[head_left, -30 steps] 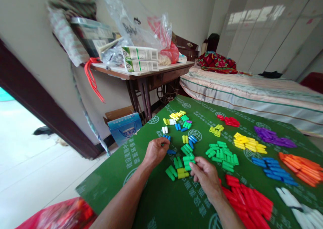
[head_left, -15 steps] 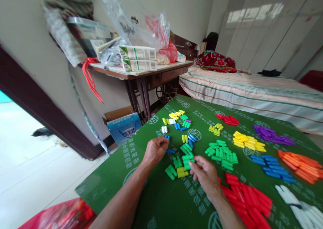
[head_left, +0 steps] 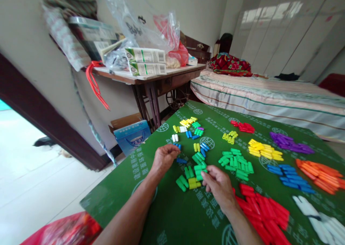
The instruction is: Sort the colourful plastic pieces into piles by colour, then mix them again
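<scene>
A green printed mat [head_left: 172, 216] carries small plastic caps sorted by colour. My left hand [head_left: 164, 157] is curled closed over the mat beside a blue cap [head_left: 181, 160]; what its fingers hold is hidden. My right hand [head_left: 219, 185] pinches at the edge of a cluster of green caps [head_left: 198, 169], with two yellow caps [head_left: 193, 182] just to its left. Sorted piles lie to the right: green pile [head_left: 236, 161], yellow pile [head_left: 262, 150], blue pile [head_left: 289, 176], red pile [head_left: 265, 211], purple pile [head_left: 291, 143], orange pile [head_left: 320, 173], white pile [head_left: 320, 212].
Mixed caps [head_left: 190, 128] lie loose at the mat's far left. Beyond stands a wooden table [head_left: 151, 81] stacked with boxes and plastic bags, a blue box [head_left: 132, 137] under it, and a bed [head_left: 264, 97] behind. A red bag [head_left: 64, 230] sits at the lower left.
Both hands stay almost where they were; the view has drifted slightly. My left hand's fingers have curled a little tighter near the blue cap.
</scene>
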A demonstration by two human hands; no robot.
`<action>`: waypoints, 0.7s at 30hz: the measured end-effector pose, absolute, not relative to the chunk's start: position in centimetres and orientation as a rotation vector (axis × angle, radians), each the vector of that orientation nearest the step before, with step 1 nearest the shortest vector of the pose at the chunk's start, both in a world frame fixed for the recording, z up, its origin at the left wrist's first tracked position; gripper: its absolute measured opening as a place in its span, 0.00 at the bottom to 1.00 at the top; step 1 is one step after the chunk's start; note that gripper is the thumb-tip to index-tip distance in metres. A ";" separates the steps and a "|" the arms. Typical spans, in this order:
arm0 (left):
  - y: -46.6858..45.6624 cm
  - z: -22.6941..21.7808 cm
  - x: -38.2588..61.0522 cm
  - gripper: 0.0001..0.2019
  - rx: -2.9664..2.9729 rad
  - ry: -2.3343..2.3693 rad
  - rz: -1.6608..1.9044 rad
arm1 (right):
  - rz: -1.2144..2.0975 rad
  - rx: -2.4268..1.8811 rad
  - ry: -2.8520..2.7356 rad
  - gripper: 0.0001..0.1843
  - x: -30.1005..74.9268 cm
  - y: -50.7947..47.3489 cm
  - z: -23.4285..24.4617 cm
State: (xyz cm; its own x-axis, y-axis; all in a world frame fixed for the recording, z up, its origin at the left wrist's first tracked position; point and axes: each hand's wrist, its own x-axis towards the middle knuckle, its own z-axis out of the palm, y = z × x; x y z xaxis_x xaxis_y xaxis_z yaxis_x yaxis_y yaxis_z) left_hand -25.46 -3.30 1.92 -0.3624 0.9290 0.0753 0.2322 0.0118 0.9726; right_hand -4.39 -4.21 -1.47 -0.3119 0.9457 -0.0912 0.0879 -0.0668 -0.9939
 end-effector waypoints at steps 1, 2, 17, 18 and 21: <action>-3.4 2.1 -25.4 0.06 1.161 1.635 1.408 | 1.469 -1.157 -1.466 0.24 -4.4 -4.2 -1.5; -3.4 2.3 -25.2 0.06 1.128 1.621 1.420 | 1.470 -1.154 -1.469 0.23 -4.3 -4.2 -1.6; -2.9 2.6 -25.3 0.10 1.080 1.581 1.435 | 1.374 -1.110 -1.420 0.19 -4.2 -4.2 0.1; -2.8 2.6 -25.3 0.10 1.071 1.573 1.436 | 1.343 -1.100 -1.428 0.19 -3.9 -4.2 0.7; -2.7 2.6 -25.4 0.10 1.057 1.570 1.436 | 1.222 -1.129 -1.384 0.20 -1.9 -3.8 2.6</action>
State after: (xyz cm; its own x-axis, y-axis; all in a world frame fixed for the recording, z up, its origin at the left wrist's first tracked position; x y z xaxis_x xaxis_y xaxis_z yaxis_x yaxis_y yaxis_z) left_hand -25.40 -2.70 2.59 -0.3797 0.9251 0.0046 0.0869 0.0307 0.9957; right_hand -1.87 -3.77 2.61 -0.1349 0.9884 0.0703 0.0522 0.0780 -0.9956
